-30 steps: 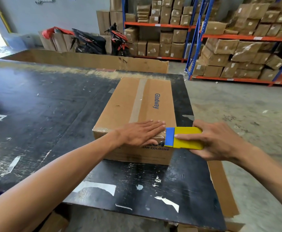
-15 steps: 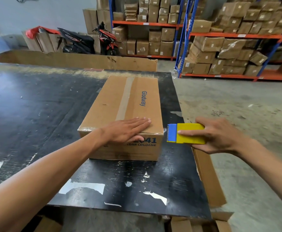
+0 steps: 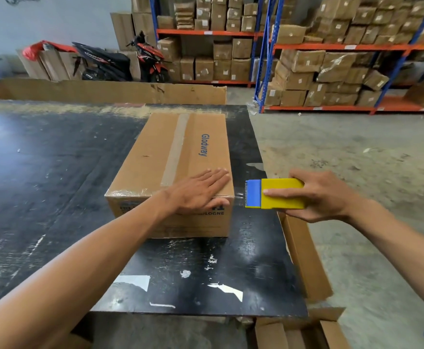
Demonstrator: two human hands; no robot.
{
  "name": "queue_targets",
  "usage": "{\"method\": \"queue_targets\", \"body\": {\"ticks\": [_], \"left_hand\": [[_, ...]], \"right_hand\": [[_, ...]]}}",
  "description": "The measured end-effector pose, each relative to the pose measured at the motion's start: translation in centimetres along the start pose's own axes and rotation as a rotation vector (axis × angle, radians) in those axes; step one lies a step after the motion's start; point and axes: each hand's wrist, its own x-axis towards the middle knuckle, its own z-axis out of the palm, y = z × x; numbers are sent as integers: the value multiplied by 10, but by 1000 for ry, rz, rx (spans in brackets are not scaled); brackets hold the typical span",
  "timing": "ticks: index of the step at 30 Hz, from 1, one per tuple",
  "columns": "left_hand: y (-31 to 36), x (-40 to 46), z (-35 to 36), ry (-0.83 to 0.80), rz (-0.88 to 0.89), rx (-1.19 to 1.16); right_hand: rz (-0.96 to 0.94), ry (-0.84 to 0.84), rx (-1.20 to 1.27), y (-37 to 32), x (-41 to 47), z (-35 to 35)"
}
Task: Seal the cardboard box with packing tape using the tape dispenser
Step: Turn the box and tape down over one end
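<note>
A brown cardboard box [image 3: 160, 157] printed "Glodway" lies on the black table [image 3: 55, 172], with a strip of tape along its top seam and clear tape across its near top edge. My left hand [image 3: 198, 191] rests flat on the box's near right corner, fingers spread, thumb over the front face. My right hand [image 3: 324, 195] grips a yellow and blue tape dispenser [image 3: 274, 193] just right of the box's corner. A short stretch of clear tape spans the gap between box and dispenser.
A cardboard sheet [image 3: 105, 90] stands along the table's far edge, another [image 3: 304, 255] leans on its right side. Flat cartons [image 3: 296, 331] lie below the near edge. Shelves of boxes [image 3: 331, 61] and two motorbikes [image 3: 120, 61] stand across the concrete floor.
My right hand has pulled the dispenser rightward, off the box's corner, opening a small gap. My left hand stays pressed on the box.
</note>
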Motion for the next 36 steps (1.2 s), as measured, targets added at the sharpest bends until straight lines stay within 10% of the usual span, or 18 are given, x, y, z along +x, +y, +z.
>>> {"method": "queue_targets", "body": {"ticks": [19,27,36], "left_hand": [[7,0,0,56,-49,-3],[65,39,-1,98,-666,-181],[74,55,-3,46,-821,-242]], "right_hand": [[22,-32,-273,-46,24,68],[235,-34,-249,-35,34,55],[437,20,-179,-36,49,42]]}}
